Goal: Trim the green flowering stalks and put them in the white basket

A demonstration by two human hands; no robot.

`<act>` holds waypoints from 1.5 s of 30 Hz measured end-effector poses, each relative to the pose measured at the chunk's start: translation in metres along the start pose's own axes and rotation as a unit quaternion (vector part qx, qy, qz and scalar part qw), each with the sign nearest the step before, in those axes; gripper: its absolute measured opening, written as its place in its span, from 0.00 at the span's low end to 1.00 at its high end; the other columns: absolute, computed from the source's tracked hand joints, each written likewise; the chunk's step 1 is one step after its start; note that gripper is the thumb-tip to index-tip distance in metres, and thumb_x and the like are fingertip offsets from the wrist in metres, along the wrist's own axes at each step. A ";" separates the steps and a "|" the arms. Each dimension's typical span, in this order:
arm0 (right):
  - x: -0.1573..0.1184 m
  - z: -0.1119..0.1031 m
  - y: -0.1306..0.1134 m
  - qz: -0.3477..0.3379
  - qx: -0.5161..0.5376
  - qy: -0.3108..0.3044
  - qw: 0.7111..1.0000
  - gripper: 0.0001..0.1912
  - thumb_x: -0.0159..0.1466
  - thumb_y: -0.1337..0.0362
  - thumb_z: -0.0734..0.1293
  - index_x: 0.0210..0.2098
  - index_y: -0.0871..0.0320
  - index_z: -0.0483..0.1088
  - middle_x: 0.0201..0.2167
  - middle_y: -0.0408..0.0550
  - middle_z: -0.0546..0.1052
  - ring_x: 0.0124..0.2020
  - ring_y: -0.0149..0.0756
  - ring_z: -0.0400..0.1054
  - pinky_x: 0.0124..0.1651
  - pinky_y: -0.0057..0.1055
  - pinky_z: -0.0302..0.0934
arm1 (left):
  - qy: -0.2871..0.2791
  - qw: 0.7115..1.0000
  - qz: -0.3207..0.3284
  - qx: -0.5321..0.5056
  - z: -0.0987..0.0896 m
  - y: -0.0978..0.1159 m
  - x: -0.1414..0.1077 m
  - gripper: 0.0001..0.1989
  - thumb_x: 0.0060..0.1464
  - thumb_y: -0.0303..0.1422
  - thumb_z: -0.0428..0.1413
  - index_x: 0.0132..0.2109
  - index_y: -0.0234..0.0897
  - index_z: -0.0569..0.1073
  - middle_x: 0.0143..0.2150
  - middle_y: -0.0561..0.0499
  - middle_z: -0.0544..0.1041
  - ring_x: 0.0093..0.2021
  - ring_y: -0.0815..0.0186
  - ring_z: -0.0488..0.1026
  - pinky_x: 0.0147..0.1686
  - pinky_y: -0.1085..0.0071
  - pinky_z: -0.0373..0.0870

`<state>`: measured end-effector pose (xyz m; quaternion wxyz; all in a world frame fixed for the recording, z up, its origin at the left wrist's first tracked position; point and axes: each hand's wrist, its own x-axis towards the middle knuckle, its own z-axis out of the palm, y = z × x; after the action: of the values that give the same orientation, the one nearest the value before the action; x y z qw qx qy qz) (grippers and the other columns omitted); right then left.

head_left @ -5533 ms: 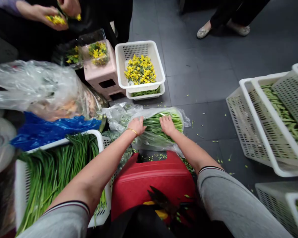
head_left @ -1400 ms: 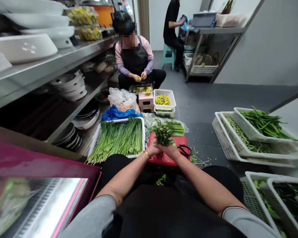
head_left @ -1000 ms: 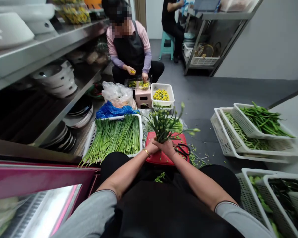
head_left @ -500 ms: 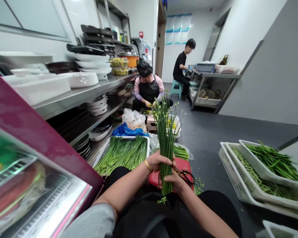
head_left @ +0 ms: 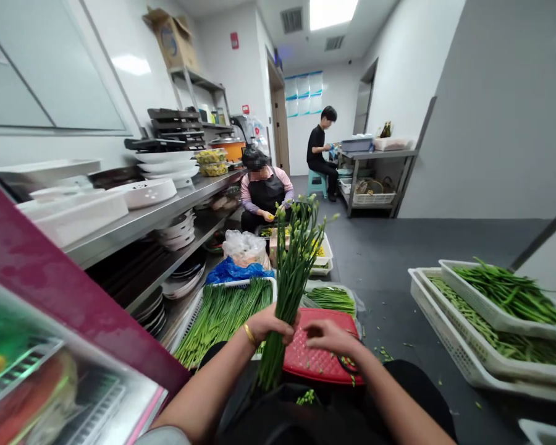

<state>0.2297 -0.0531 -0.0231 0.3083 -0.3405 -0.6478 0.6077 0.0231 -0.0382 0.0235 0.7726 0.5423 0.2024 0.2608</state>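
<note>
My left hand [head_left: 275,326] is wrapped around a tall bunch of flowering chives [head_left: 294,266], buds up and slightly tilted, cut ends down toward my lap. To the right of the bunch, my right hand [head_left: 327,337] hovers with fingers loosely curved and apart, holding nothing. Beneath it is a red quilted-top stool [head_left: 306,361] with green scraps on it. Dark scissors handles [head_left: 348,363] show at the stool's right edge, partly hidden by my right wrist. Small green buds [head_left: 306,397] lie on my dark apron.
A white basket of chives [head_left: 231,315] stands front left, with a tray of cut stems [head_left: 331,300] beyond the stool. Stacked baskets of green vegetables [head_left: 495,321] are at right. A steel shelf [head_left: 152,207] runs along the left. Two people sit farther back.
My right hand has let go of the chives and moved right. My left hand keeps the bunch, now lower and farther left. The camera view has tilted up.
</note>
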 end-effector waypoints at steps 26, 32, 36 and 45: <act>-0.024 -0.029 -0.030 -0.029 0.190 0.357 0.914 0.24 0.46 0.51 0.76 0.36 0.62 0.78 0.18 0.42 0.72 0.17 0.23 0.59 0.18 0.22 0.54 | 0.151 0.968 -0.190 0.070 -0.002 -0.061 -0.050 0.22 0.34 0.41 0.68 0.32 0.31 0.71 0.17 0.55 0.70 0.18 0.72 0.65 0.20 0.75 0.59; -0.023 -0.019 -0.027 -0.047 0.178 0.388 0.903 0.18 0.48 0.55 0.75 0.33 0.61 0.78 0.17 0.41 0.71 0.17 0.23 0.60 0.19 0.23 0.56 | 0.169 0.966 -0.189 0.043 -0.005 -0.063 -0.049 0.23 0.33 0.44 0.68 0.29 0.32 0.69 0.15 0.54 0.69 0.16 0.71 0.65 0.19 0.73 0.61; -0.020 -0.017 -0.025 -0.030 0.217 0.348 0.912 0.19 0.46 0.56 0.76 0.34 0.62 0.78 0.17 0.41 0.71 0.18 0.23 0.62 0.22 0.23 0.59 | 0.173 0.968 -0.180 0.018 -0.008 -0.064 -0.051 0.22 0.32 0.41 0.68 0.29 0.32 0.68 0.15 0.55 0.69 0.16 0.70 0.65 0.19 0.73 0.61; -0.018 -0.019 -0.030 -0.059 0.207 0.389 0.896 0.20 0.48 0.53 0.75 0.35 0.60 0.77 0.20 0.41 0.73 0.17 0.22 0.61 0.20 0.22 0.56 | 0.146 0.975 -0.165 0.022 -0.010 -0.066 -0.055 0.20 0.36 0.41 0.67 0.29 0.31 0.69 0.15 0.54 0.69 0.16 0.71 0.64 0.19 0.74 0.60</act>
<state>0.2534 -0.0581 0.0086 0.6344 -0.4395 -0.3542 0.5281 -0.0136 -0.0835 -0.0408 0.7552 0.4744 0.4051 0.2013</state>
